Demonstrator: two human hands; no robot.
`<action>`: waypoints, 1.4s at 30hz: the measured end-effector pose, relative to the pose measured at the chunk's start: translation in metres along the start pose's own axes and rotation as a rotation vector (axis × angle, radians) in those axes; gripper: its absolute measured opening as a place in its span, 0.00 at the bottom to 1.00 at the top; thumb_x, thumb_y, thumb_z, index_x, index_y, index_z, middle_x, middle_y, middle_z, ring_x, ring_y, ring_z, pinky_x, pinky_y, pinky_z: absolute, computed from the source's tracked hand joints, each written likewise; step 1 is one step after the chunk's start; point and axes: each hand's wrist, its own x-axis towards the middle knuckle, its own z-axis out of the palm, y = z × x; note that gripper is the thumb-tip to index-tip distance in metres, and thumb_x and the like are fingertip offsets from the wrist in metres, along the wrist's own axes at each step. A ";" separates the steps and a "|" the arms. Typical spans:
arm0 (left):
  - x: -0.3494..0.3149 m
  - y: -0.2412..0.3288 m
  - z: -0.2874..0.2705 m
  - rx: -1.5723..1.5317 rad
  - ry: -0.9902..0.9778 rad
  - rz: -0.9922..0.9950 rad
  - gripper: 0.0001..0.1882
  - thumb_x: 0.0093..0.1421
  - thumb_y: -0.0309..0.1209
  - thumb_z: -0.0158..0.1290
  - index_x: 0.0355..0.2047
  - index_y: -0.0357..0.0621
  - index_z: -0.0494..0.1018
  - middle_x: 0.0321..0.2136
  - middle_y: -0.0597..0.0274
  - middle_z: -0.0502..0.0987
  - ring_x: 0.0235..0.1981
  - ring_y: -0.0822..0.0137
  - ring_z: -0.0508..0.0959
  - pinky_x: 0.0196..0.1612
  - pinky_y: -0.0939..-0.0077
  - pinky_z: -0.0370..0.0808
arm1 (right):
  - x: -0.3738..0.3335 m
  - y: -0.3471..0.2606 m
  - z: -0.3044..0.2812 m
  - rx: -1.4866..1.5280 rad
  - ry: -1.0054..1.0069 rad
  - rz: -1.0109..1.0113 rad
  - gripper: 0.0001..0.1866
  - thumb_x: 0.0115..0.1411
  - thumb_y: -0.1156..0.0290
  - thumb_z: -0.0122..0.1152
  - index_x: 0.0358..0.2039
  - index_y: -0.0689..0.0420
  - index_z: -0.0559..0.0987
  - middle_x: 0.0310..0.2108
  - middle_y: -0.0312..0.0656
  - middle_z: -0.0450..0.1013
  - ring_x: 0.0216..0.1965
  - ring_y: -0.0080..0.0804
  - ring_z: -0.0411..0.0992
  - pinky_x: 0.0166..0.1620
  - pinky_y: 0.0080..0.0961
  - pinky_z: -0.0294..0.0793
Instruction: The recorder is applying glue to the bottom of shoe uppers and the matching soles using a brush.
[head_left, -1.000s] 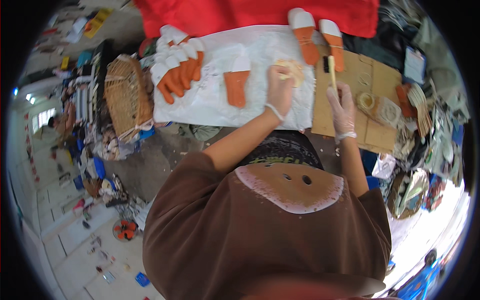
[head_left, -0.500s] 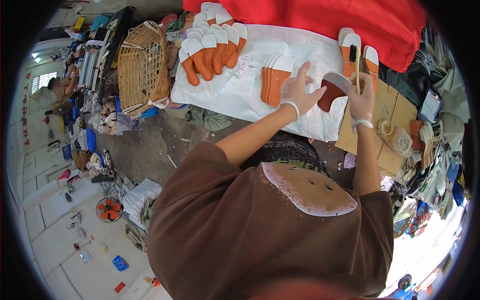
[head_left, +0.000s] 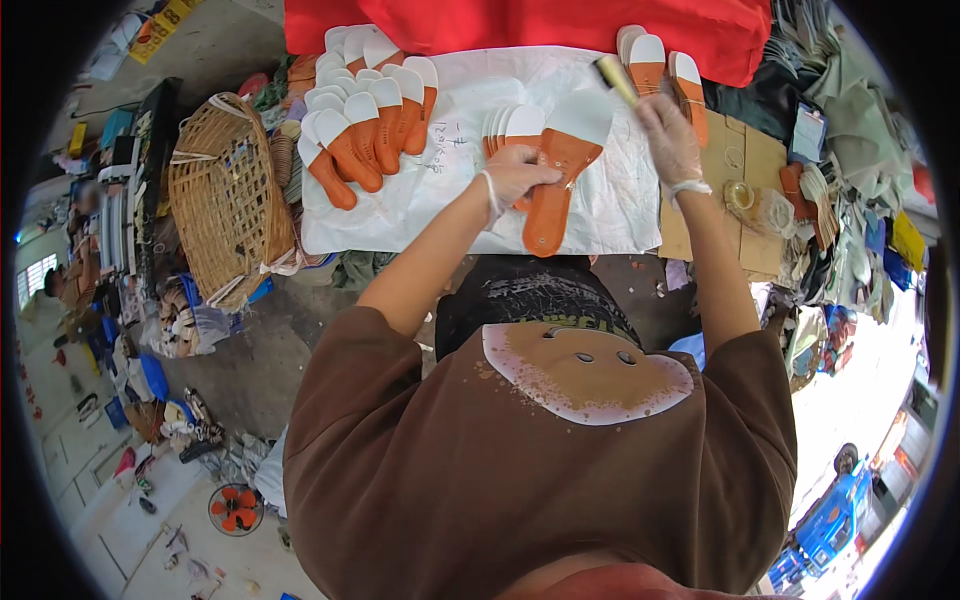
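My left hand (head_left: 519, 173), in a clear glove, pinches a shoe insole (head_left: 561, 185) at its edge over the white sheet (head_left: 470, 222). The insole has a tan heel part and a pale front. Partly behind it and my fingers lies a small fanned stack of similar insoles (head_left: 523, 122). My right hand (head_left: 670, 138), gloved too, is closed on a brush (head_left: 617, 80) with dark bristles and a light handle, raised to the right of the insole's front end.
A large pile of insoles (head_left: 372, 120) covers the sheet's left end. More insole stacks (head_left: 648, 65) stand at the far right by a red cloth (head_left: 520, 25). A wicker basket (head_left: 225, 200) is on the left; cardboard (head_left: 740, 190) with a round tape roll (head_left: 739, 195) lies right.
My left hand, open before, now grips an insole with its tan face up. My right hand has let go of the insole it held and keeps only the brush. The view has shifted.
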 end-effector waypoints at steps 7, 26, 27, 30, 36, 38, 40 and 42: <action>-0.017 -0.001 -0.023 -0.147 -0.123 -0.035 0.13 0.54 0.28 0.59 0.39 0.36 0.75 0.32 0.58 0.80 0.29 0.69 0.81 0.32 0.76 0.79 | -0.025 -0.033 0.020 -0.619 -0.053 -0.291 0.18 0.61 0.51 0.55 0.29 0.54 0.72 0.26 0.47 0.70 0.29 0.50 0.72 0.31 0.44 0.70; -0.038 0.006 -0.052 -0.301 -0.213 -0.093 0.14 0.55 0.24 0.55 0.41 0.29 0.73 0.31 0.53 0.79 0.28 0.65 0.81 0.34 0.73 0.79 | -0.051 -0.017 0.002 -0.606 -0.124 -0.205 0.17 0.58 0.52 0.61 0.29 0.55 0.74 0.27 0.46 0.72 0.27 0.46 0.72 0.30 0.41 0.70; -0.037 0.007 -0.052 -0.317 -0.224 -0.107 0.14 0.55 0.24 0.55 0.41 0.29 0.72 0.30 0.53 0.78 0.28 0.65 0.80 0.34 0.73 0.79 | -0.040 -0.014 -0.001 -0.702 -0.016 -0.079 0.17 0.58 0.52 0.62 0.30 0.55 0.75 0.27 0.46 0.72 0.27 0.45 0.72 0.30 0.41 0.70; -0.042 0.009 -0.050 -0.288 -0.193 -0.112 0.13 0.55 0.24 0.55 0.40 0.30 0.73 0.30 0.53 0.78 0.28 0.65 0.81 0.33 0.73 0.79 | -0.046 -0.021 -0.009 -0.498 -0.030 -0.008 0.17 0.58 0.53 0.62 0.30 0.55 0.74 0.27 0.46 0.72 0.26 0.45 0.72 0.29 0.40 0.70; -0.043 0.018 -0.045 -0.233 -0.263 -0.108 0.13 0.54 0.24 0.55 0.40 0.31 0.73 0.30 0.53 0.79 0.28 0.64 0.81 0.34 0.72 0.80 | -0.051 -0.034 0.005 -0.627 -0.111 -0.309 0.16 0.59 0.53 0.61 0.30 0.54 0.75 0.28 0.45 0.73 0.30 0.46 0.74 0.31 0.37 0.71; -0.042 0.015 -0.047 -0.235 -0.270 -0.109 0.13 0.54 0.24 0.55 0.40 0.31 0.73 0.30 0.54 0.79 0.29 0.65 0.81 0.35 0.72 0.80 | -0.032 -0.020 -0.004 -0.630 0.043 -0.246 0.16 0.58 0.55 0.62 0.28 0.55 0.76 0.27 0.46 0.74 0.31 0.46 0.75 0.32 0.36 0.71; -0.038 0.018 -0.050 -0.236 -0.270 -0.102 0.13 0.54 0.24 0.55 0.40 0.31 0.73 0.30 0.55 0.78 0.30 0.65 0.81 0.35 0.73 0.79 | -0.013 -0.015 -0.018 -0.686 0.097 0.088 0.15 0.58 0.56 0.61 0.29 0.56 0.76 0.28 0.46 0.74 0.32 0.47 0.74 0.33 0.37 0.71; -0.042 0.018 -0.049 0.061 -0.122 0.005 0.13 0.54 0.27 0.53 0.40 0.34 0.75 0.32 0.53 0.80 0.32 0.63 0.81 0.34 0.72 0.79 | -0.021 -0.022 -0.018 -0.681 0.131 0.070 0.14 0.59 0.58 0.61 0.30 0.57 0.77 0.25 0.44 0.74 0.28 0.38 0.74 0.32 0.32 0.70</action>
